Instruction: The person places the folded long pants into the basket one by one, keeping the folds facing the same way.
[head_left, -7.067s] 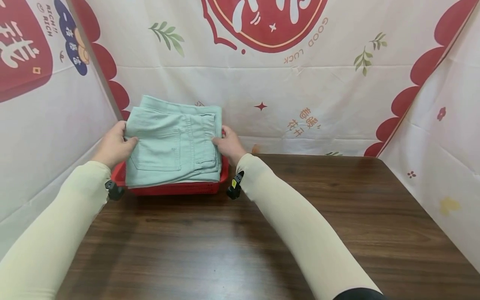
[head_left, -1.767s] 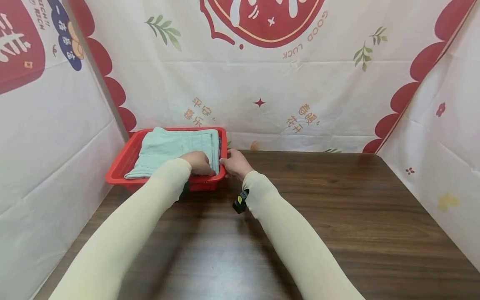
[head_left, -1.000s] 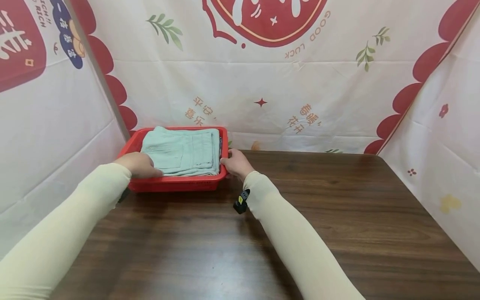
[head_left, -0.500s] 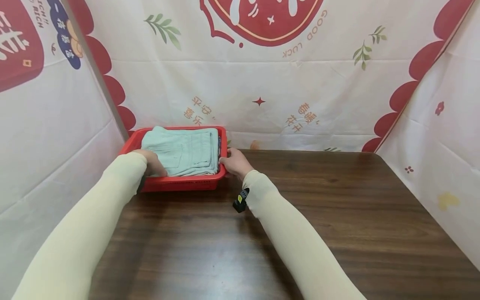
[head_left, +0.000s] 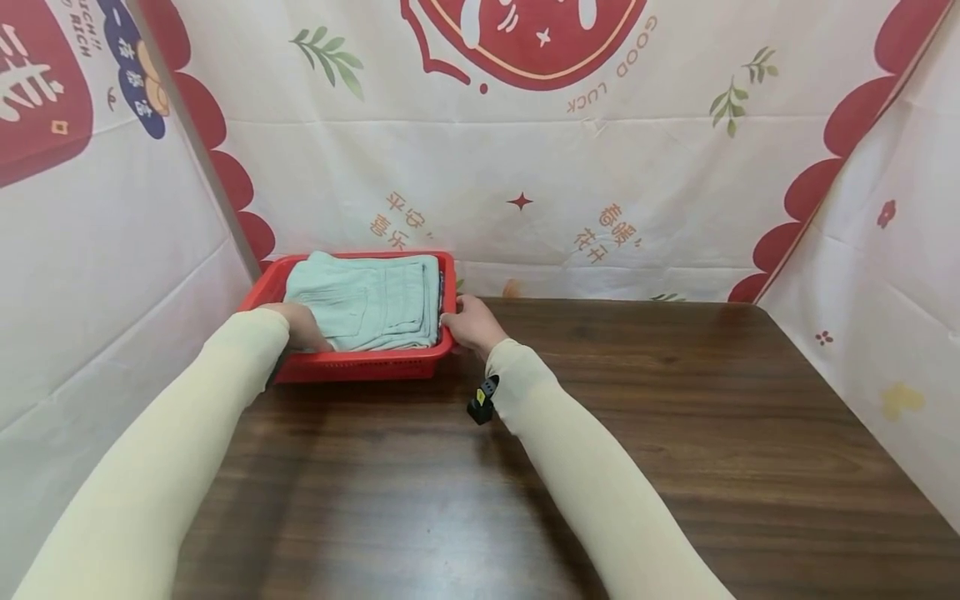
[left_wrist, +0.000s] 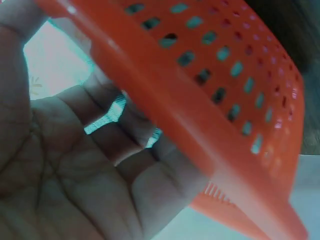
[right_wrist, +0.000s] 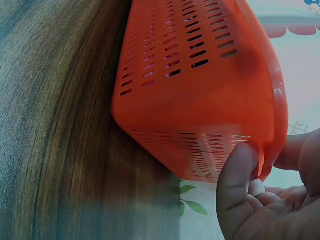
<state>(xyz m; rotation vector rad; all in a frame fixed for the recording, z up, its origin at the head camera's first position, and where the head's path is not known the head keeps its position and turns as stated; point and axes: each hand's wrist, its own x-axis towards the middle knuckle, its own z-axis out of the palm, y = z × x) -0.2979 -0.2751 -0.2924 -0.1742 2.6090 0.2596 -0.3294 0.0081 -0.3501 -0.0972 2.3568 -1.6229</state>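
Folded light green trousers (head_left: 360, 300) lie flat inside a red plastic basket (head_left: 367, 367) at the table's back left. My left hand (head_left: 302, 327) reaches over the basket's front rim, its fingertips down at the trousers' front left edge. In the left wrist view, that hand's palm (left_wrist: 65, 170) shows, with the loosely bent fingers passing behind the rim. My right hand (head_left: 474, 323) grips the basket's right rim. The right wrist view shows this hand (right_wrist: 270, 205) with digits on both sides of the rim, near a corner of the slotted wall (right_wrist: 200, 105).
The basket stands on a dark wooden table (head_left: 600, 433), close to the printed white cloth backdrop (head_left: 525, 158). Another cloth wall (head_left: 135, 267) rises at the left. A dark patterned edge (head_left: 442, 292) shows beside the trousers, inside the basket.
Both hands held the trousers above the basket at first; now the trousers lie in it. My right hand has moved to the rim, and my left hand has shifted leftward along the front.
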